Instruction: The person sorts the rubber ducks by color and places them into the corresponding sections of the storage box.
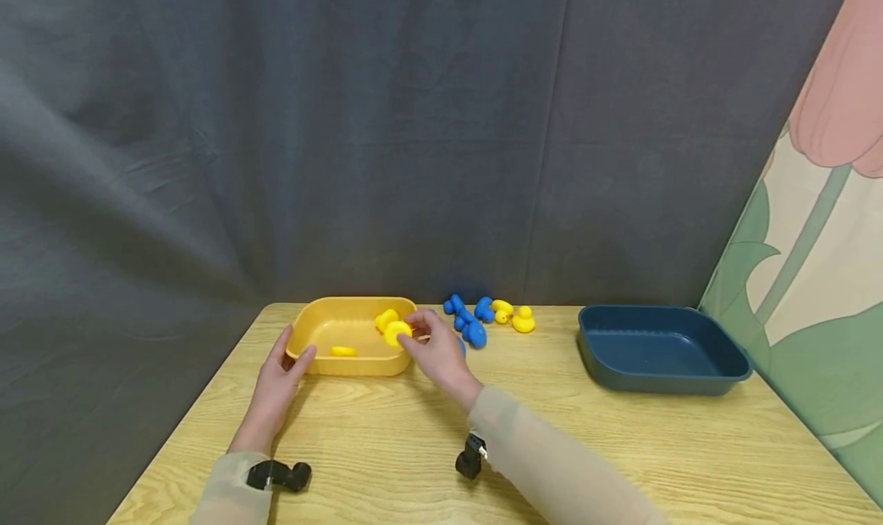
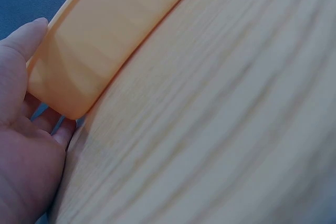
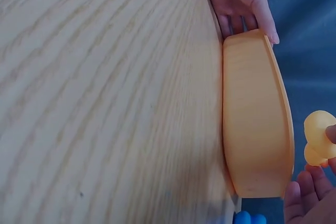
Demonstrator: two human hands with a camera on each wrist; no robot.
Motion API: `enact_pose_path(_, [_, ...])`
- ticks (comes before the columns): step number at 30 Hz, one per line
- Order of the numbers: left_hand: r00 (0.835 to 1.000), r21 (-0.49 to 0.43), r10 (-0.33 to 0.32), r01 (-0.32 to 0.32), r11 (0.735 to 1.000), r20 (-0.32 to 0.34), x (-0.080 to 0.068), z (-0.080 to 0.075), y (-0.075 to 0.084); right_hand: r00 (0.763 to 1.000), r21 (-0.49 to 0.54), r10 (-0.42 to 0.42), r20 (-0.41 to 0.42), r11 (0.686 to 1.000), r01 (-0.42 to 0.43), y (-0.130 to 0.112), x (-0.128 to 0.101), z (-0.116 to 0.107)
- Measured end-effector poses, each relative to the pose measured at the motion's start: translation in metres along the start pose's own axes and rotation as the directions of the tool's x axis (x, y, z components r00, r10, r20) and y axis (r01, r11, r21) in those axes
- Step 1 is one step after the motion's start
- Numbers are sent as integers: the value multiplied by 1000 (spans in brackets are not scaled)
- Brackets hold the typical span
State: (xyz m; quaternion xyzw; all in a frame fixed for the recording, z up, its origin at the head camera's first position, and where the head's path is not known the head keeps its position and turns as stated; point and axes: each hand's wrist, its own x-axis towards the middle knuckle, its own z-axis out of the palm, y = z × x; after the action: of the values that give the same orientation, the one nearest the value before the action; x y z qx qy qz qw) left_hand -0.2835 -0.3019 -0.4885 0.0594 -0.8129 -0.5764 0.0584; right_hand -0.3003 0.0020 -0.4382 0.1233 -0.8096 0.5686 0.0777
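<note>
A yellow plastic basin (image 1: 331, 366) stands on the left of the table. My left hand (image 1: 274, 387) holds it at the near left corner; in the left wrist view the thumb (image 2: 31, 36) lies at the rim and the other fingers reach round the outer wall. Over the basin's right end, my right hand (image 1: 441, 355) pinches a yellow toy duck (image 1: 396, 333) between thumb and fingers. In the right wrist view this duck (image 3: 319, 136) is above the rim. Inside the basin are another yellow duck (image 1: 386, 319) and a yellow piece (image 1: 343, 351), mostly hidden by the front wall.
Right of the basin lies a group of blue toy ducks (image 1: 474, 333), partly behind my right hand, with yellow ducks (image 1: 523, 319) at its far side. A dark blue basin (image 1: 662, 383) stands at the table's right. A grey curtain (image 1: 428, 142) hangs behind the table (image 1: 386, 456).
</note>
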Motion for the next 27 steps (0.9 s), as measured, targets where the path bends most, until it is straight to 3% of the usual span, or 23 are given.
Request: enact_pose_path(27, [1000, 8, -4, 4, 1000, 0, -1, -1, 1, 1000, -96, 31, -3, 995, -31, 6, 0, 9])
